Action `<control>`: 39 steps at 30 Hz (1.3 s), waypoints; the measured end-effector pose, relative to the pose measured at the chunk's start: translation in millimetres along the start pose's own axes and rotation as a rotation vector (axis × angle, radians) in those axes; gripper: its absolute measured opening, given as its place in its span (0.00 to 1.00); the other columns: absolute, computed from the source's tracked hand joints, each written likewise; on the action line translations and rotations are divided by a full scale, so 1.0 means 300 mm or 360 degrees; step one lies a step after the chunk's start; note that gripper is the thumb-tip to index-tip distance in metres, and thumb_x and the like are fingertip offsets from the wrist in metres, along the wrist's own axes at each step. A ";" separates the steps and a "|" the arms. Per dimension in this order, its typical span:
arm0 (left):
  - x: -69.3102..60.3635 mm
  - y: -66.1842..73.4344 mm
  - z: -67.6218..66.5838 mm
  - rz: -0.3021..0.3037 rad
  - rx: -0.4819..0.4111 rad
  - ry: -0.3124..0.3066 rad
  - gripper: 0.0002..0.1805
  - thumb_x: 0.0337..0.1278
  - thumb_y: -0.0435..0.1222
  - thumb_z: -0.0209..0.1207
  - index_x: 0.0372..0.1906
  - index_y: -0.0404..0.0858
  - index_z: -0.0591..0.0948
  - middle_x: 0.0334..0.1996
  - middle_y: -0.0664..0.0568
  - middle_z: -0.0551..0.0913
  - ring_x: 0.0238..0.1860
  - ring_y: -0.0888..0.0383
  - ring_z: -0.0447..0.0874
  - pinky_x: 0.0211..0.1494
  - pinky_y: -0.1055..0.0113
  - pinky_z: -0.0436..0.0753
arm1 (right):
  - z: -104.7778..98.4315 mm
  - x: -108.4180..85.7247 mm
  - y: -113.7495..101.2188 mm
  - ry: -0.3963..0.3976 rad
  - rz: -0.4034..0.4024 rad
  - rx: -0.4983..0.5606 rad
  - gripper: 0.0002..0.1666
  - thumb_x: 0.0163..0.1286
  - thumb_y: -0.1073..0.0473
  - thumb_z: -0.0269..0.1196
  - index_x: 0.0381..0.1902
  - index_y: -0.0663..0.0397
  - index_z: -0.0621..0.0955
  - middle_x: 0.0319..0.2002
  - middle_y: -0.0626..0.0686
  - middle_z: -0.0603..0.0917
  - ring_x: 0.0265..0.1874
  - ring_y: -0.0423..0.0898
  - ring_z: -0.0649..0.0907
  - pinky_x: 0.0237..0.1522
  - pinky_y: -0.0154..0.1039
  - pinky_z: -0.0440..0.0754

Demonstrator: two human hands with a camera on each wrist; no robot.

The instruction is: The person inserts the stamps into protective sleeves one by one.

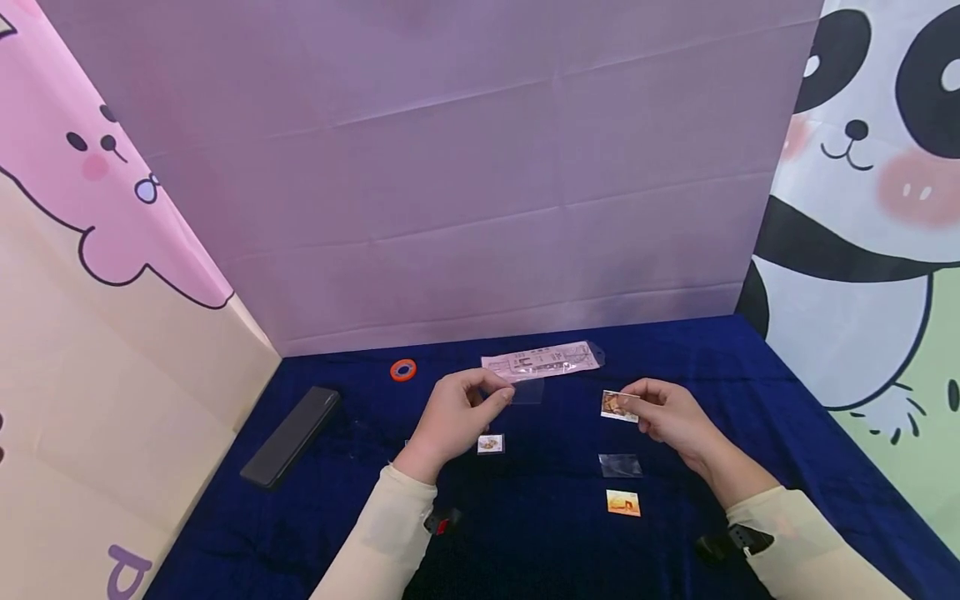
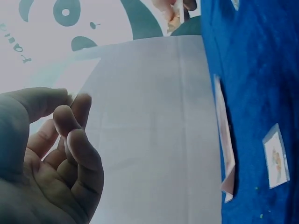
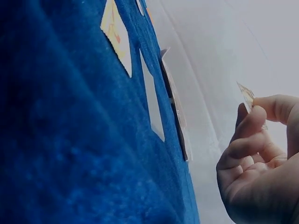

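Observation:
Thumb and fingers of the left hand [image 1: 459, 417] pinch a clear plastic sleeve [image 1: 528, 392], which looks see-through against the blue cloth; the left wrist view shows the pinch at its edge. To the right, the right hand [image 1: 675, 421] pinches a small brown-patterned picture card [image 1: 615, 406] by its right side, held above the cloth. Below that hand lie a clear sleeve [image 1: 620, 466] and an orange-yellow card [image 1: 623, 502]. Under the left hand rests a small white card with a picture [image 1: 491, 444], which seems sleeved in the left wrist view.
A pink printed package [image 1: 543, 361] lies at the back of the blue cloth [image 1: 525, 542]. An orange ring-shaped roll [image 1: 402, 370] sits at the back left, and a long black case [image 1: 291, 437] lies at the left. Fabric walls stand behind and at both sides.

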State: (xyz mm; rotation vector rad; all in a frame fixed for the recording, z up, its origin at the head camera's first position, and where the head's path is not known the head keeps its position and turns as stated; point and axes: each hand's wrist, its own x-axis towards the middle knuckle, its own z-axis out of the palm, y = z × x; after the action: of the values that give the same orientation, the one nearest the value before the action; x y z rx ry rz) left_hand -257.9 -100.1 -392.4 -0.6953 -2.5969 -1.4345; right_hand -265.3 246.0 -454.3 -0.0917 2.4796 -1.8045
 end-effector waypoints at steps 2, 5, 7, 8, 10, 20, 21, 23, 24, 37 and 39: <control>-0.005 0.007 -0.009 0.0023 -0.0025 0.0035 0.04 0.72 0.44 0.66 0.42 0.53 0.89 0.27 0.56 0.82 0.21 0.56 0.80 0.22 0.64 0.76 | 0.002 -0.003 -0.006 -0.0005 -0.0022 -0.0022 0.20 0.80 0.51 0.63 0.56 0.63 0.81 0.38 0.54 0.81 0.30 0.52 0.79 0.26 0.38 0.77; -0.010 0.017 -0.021 0.0050 -0.0057 0.0074 0.05 0.73 0.41 0.65 0.46 0.52 0.90 0.29 0.55 0.83 0.20 0.56 0.79 0.20 0.65 0.74 | 0.007 -0.009 -0.017 -0.0010 -0.0074 -0.0052 0.18 0.80 0.53 0.63 0.56 0.63 0.81 0.37 0.56 0.82 0.31 0.54 0.80 0.27 0.38 0.79; -0.013 0.018 -0.028 0.0075 -0.0071 0.0109 0.07 0.72 0.38 0.65 0.48 0.51 0.90 0.32 0.56 0.84 0.20 0.57 0.76 0.20 0.65 0.73 | 0.011 -0.015 -0.025 -0.0006 -0.0099 -0.0067 0.18 0.79 0.53 0.63 0.55 0.62 0.82 0.36 0.57 0.82 0.31 0.55 0.80 0.27 0.38 0.78; -0.014 0.017 -0.031 0.0087 -0.0078 0.0126 0.08 0.72 0.37 0.65 0.49 0.51 0.90 0.34 0.57 0.85 0.19 0.57 0.74 0.20 0.66 0.73 | 0.013 -0.018 -0.028 -0.0004 -0.0107 -0.0075 0.17 0.79 0.54 0.63 0.56 0.62 0.82 0.36 0.57 0.82 0.32 0.56 0.80 0.27 0.39 0.78; -0.016 0.016 -0.037 0.0106 -0.0073 0.0164 0.09 0.71 0.36 0.66 0.50 0.50 0.90 0.36 0.58 0.85 0.19 0.58 0.71 0.21 0.67 0.71 | 0.018 -0.023 -0.033 0.0004 -0.0122 -0.0097 0.16 0.80 0.54 0.63 0.56 0.61 0.83 0.37 0.57 0.82 0.33 0.57 0.79 0.28 0.39 0.78; -0.016 0.016 -0.059 0.0151 -0.0144 0.0278 0.04 0.66 0.41 0.71 0.42 0.52 0.91 0.24 0.55 0.80 0.18 0.58 0.68 0.21 0.66 0.68 | 0.031 -0.034 -0.084 0.0049 -0.0219 -0.0171 0.14 0.80 0.56 0.63 0.56 0.58 0.84 0.39 0.56 0.83 0.34 0.54 0.79 0.29 0.39 0.77; -0.017 0.018 -0.061 0.0151 -0.0162 0.0276 0.04 0.66 0.42 0.71 0.42 0.52 0.91 0.24 0.54 0.80 0.18 0.58 0.71 0.22 0.66 0.70 | 0.034 -0.034 -0.101 0.0050 -0.0237 -0.0174 0.14 0.80 0.56 0.63 0.55 0.58 0.84 0.39 0.56 0.83 0.33 0.53 0.79 0.28 0.38 0.77; -0.020 0.024 -0.065 0.0156 -0.0193 0.0285 0.04 0.65 0.42 0.72 0.43 0.51 0.91 0.24 0.53 0.81 0.19 0.57 0.75 0.23 0.65 0.74 | 0.043 -0.032 -0.144 0.0055 -0.0286 -0.0177 0.13 0.79 0.56 0.63 0.55 0.58 0.84 0.39 0.57 0.83 0.33 0.52 0.78 0.28 0.38 0.77; -0.022 0.027 -0.066 0.0158 -0.0213 0.0289 0.05 0.65 0.41 0.72 0.43 0.50 0.91 0.26 0.53 0.83 0.19 0.57 0.76 0.23 0.65 0.76 | 0.050 -0.032 -0.169 0.0057 -0.0312 -0.0174 0.13 0.79 0.56 0.64 0.54 0.57 0.84 0.39 0.57 0.83 0.32 0.52 0.78 0.28 0.38 0.77; -0.028 0.043 -0.069 0.0223 -0.0341 0.0409 0.07 0.67 0.36 0.70 0.47 0.42 0.91 0.35 0.51 0.90 0.19 0.56 0.76 0.24 0.67 0.75 | 0.144 -0.060 -0.394 0.0098 -0.0686 -0.0056 0.09 0.77 0.60 0.66 0.50 0.56 0.85 0.36 0.56 0.84 0.31 0.50 0.80 0.33 0.37 0.82; -0.029 0.042 -0.073 0.0219 -0.0353 0.0422 0.07 0.68 0.35 0.68 0.47 0.39 0.90 0.36 0.49 0.91 0.19 0.57 0.76 0.25 0.67 0.76 | 0.158 -0.064 -0.402 0.0112 -0.0687 -0.0043 0.09 0.77 0.60 0.66 0.50 0.56 0.85 0.37 0.56 0.84 0.31 0.50 0.80 0.33 0.37 0.82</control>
State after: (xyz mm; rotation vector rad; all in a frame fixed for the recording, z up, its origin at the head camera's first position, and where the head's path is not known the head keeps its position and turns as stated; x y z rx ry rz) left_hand -247.7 -115.3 -373.0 -0.6425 -2.1726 -1.6602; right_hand -241.2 166.0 -353.7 -0.6190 2.6927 -1.9458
